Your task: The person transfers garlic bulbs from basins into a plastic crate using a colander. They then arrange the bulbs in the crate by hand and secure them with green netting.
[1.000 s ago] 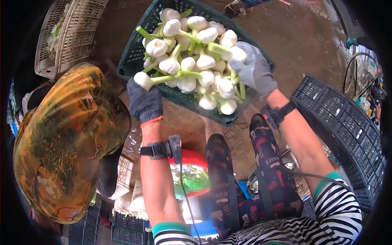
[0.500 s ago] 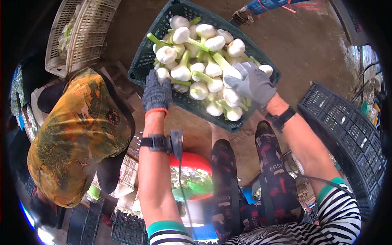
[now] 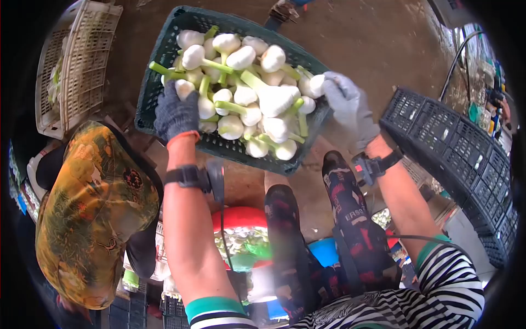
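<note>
A dark green plastic crate (image 3: pixel 219 148) full of white garlic bulbs (image 3: pixel 241 57) with cut green stems is in front of me, tilted in the view. My left hand (image 3: pixel 176 112), in a dark grey knit glove, reaches over the crate's near left edge, fingers curled around a garlic bulb (image 3: pixel 185 89). At the crate's right end is my right hand (image 3: pixel 349 107), in a light grey glove, its curled fingertips against another bulb (image 3: pixel 318 86). A large bulb (image 3: pixel 276 100) lies on top of the pile between my hands.
A person in a yellow-brown patterned top (image 3: pixel 93 208) is close on my left. Behind them stand cream crates (image 3: pixel 87 66). Black crates (image 3: pixel 438 148) line the right side. A red basin (image 3: pixel 235 216) with garlic is below my left arm, and a blue container (image 3: pixel 324 252) lies between my legs.
My right hand has left the large bulb in the middle and moved to the bulb at the crate's right end. The crate and my left hand appear farther left in view.
</note>
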`<state>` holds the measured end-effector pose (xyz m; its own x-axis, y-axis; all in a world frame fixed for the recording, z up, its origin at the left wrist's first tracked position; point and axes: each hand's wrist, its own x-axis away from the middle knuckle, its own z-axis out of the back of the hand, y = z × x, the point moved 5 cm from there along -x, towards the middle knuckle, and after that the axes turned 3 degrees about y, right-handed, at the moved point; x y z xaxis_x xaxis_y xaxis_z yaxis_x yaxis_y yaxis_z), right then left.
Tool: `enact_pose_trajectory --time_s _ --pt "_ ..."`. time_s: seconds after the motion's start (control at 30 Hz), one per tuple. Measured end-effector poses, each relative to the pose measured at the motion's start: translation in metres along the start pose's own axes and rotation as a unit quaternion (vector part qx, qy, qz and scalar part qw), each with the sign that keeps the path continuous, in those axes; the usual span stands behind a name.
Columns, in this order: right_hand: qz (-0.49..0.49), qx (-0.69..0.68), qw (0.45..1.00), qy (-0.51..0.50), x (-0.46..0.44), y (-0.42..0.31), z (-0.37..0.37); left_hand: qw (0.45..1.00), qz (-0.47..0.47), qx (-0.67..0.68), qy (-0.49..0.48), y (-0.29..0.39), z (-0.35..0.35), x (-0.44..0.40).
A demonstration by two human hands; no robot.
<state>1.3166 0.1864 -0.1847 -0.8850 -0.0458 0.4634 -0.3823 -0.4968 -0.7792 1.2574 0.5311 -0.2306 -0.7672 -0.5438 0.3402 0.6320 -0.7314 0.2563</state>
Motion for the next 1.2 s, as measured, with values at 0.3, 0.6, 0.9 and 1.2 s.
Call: enact_pose_trajectory --time_s 0.3,0.6,0.9,1.2 --pt "-0.027 0.087 0.996 -0.007 0.085 0.056 0.057 0.973 -0.087 0.205 0.061 -0.012 0.013 0.031" --pt "-0.223 0.109 0.969 -0.021 0.229 0.170 0.136 0.979 -0.205 -0.009 -0.005 -0.001 0.000 0.163" --pt "-0.442 0.157 0.872 -0.143 0.381 0.186 0.154 0.987 -0.128 -0.022 -0.099 0.015 -0.036 0.187" --pt "-0.399 -0.061 0.914 -0.036 0.258 0.186 0.127 0.993 -0.014 -0.090 -0.070 0.042 -0.028 0.182"
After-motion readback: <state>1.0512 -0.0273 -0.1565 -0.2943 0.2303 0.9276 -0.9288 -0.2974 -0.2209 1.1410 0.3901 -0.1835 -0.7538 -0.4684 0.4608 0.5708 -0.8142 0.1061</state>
